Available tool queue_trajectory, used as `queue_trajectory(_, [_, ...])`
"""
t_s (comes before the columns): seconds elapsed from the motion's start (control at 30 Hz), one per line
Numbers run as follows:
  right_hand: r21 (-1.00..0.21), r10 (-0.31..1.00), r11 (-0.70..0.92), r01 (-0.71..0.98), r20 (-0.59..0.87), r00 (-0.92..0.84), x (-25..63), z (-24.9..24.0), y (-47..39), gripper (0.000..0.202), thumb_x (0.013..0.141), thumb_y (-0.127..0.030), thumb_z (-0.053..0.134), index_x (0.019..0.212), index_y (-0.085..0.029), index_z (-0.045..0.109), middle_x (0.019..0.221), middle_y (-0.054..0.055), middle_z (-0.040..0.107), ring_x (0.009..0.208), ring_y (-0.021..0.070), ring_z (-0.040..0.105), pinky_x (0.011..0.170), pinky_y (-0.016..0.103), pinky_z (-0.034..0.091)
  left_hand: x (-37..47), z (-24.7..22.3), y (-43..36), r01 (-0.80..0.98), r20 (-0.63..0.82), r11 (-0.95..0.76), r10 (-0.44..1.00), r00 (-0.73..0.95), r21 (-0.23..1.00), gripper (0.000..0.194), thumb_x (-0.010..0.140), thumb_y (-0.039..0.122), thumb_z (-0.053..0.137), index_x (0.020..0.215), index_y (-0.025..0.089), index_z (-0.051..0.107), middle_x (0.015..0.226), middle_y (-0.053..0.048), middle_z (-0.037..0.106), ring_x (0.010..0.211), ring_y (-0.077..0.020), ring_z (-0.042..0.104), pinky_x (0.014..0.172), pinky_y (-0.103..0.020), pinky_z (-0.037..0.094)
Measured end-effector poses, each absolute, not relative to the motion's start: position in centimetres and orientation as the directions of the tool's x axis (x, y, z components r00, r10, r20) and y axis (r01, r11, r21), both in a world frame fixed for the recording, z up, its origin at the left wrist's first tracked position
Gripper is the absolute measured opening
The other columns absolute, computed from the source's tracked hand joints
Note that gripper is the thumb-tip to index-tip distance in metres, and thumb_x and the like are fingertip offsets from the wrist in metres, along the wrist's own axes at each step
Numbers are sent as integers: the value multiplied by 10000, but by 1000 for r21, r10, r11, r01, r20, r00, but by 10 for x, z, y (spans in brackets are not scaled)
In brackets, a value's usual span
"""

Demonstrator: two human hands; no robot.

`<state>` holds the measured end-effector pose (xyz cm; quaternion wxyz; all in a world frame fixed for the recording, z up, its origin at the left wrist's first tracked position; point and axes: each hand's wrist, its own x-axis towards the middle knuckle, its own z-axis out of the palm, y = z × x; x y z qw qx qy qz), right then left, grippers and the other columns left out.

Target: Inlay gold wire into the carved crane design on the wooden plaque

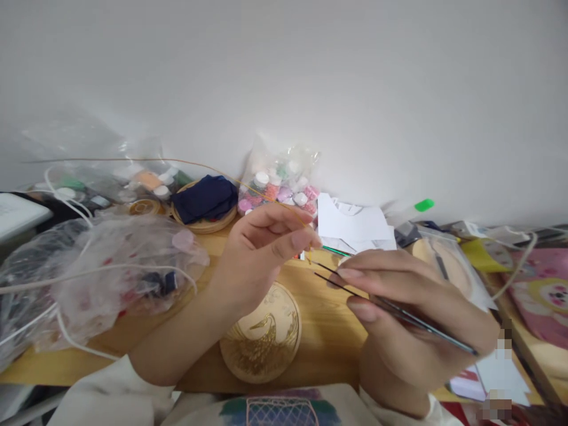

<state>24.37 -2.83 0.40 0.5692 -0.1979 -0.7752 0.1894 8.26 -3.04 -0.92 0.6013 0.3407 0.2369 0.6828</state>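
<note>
My left hand (266,248) pinches a thin golden strand (213,171) between thumb and forefinger. The strand's long end arcs away to the left, and a short end shows below the fingertips. My right hand (412,313) is closed on a pair of dark tweezers (426,332). Their two tips point left, slightly apart, close to the strand's short end. A thin green stick (335,251) shows between the hands; I cannot tell which hand it belongs to. Beneath my left hand lies a round pale disc (261,361) with a raised golden crane design, partly covered by the wrist.
Clear plastic bags (110,254) and white cables crowd the left side. Dark blue cloth (206,199) lies on a round wooden hoop at the back. A bag of small jars (279,180) leans against the wall beside white paper cutouts (355,223). A pink item (539,296) lies right.
</note>
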Motion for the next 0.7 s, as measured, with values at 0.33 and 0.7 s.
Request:
queue_trajectory(0.33, [-539, 559, 827, 158, 758, -336, 247, 15, -35, 175, 795, -119, 729, 965, -161, 735, 877, 26, 760, 786, 122, 706, 687, 206, 598, 83, -14, -30, -610, 239, -224, 969, -58, 760, 146, 702, 286, 861, 782, 260, 742, 650, 66, 638, 661, -91, 628, 706, -229, 521])
queue_trajectory(0.7, [-538, 572, 819, 201, 732, -370, 252, 18, -34, 222, 811, -145, 714, 1019, -219, 734, 900, 25, 765, 761, 147, 716, 643, 242, 620, 84, -13, -31, -633, 270, -237, 962, -45, 737, 115, 728, 260, 846, 791, 248, 750, 737, 70, 674, 681, -56, 639, 712, -180, 513])
